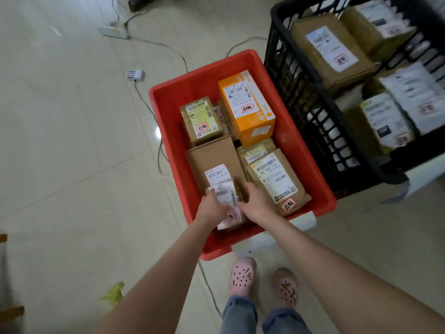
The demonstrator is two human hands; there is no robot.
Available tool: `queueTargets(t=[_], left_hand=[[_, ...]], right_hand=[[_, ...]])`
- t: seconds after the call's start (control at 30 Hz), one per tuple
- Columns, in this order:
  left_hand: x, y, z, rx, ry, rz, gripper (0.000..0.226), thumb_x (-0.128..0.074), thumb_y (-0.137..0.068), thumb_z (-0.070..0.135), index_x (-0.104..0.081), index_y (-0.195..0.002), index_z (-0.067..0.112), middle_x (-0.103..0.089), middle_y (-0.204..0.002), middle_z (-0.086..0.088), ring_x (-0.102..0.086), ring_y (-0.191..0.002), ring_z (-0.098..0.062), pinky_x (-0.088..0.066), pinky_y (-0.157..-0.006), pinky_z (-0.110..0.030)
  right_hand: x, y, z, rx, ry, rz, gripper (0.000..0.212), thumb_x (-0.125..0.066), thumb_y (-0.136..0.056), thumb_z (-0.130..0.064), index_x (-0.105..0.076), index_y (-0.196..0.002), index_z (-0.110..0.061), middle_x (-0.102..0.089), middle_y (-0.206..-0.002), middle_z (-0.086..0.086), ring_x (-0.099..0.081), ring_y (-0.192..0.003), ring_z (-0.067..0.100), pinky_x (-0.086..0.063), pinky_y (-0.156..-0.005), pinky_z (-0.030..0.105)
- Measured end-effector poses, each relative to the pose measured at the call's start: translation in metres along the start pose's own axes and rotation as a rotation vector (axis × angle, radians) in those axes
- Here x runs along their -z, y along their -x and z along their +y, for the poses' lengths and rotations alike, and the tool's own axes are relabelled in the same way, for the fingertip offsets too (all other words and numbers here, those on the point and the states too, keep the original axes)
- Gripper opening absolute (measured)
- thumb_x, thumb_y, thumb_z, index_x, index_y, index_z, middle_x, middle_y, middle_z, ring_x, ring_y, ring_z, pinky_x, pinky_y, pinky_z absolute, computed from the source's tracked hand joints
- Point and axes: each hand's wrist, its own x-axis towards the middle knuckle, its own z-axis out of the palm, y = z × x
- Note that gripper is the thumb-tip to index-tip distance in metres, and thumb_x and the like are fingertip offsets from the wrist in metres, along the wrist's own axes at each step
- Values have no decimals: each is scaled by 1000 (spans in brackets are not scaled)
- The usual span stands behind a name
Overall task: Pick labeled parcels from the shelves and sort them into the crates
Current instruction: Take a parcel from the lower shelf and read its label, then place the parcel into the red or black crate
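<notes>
A red crate (166,102) stands on the floor in front of me with several labeled parcels in it. Both hands reach into its near left corner. My left hand (212,206) and my right hand (252,201) grip a small brown parcel (225,192) with a white label from either side, low inside the crate. Under it lies a flat brown box (214,153). An orange box (248,109) stands at the far right, a small brown box (201,119) at the far left, and a padded brown envelope (277,182) at the near right.
A black slatted crate (296,75) full of labeled brown parcels stands to the right, touching the red crate. Cables, a power strip (113,31) and a small white adapter (136,74) lie on the tiled floor to the left. My feet in pink clogs (242,276) stand just behind the red crate.
</notes>
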Motion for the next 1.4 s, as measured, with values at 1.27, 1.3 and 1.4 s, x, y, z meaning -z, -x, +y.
queueTargets(t=[1.27, 1.3, 1.4], left_hand=[[-544, 422, 299, -1335, -1413, -318, 66, -52, -91, 25, -20, -148, 13, -29, -148, -7, -37, -130, -25, -41, -97, -35], [-562, 429, 301, -1342, -1411, -332, 65, -52, -91, 24, -21, -147, 13, -30, -146, -8, -38, -129, -25, -42, -96, -35], [-611, 433, 316, -1355, -1383, -356, 64, -51, -91, 22, -21, -147, 16, -29, -147, -6, -40, -128, -26, -45, -94, -36]], right_hand=[[234, 471, 534, -719, -402, 853, 57, -54, -91, -29, -32, -143, -25, -33, -141, 3, -37, -126, 23, -41, -100, 34], [238, 479, 552, -744, -404, 855, 56, -55, -91, -29, -33, -143, -24, -33, -141, 3, -37, -127, 24, -41, -100, 34], [252, 488, 600, -792, -402, 857, 55, -54, -92, -31, -35, -142, -20, -32, -143, 4, -35, -128, 24, -41, -101, 35]])
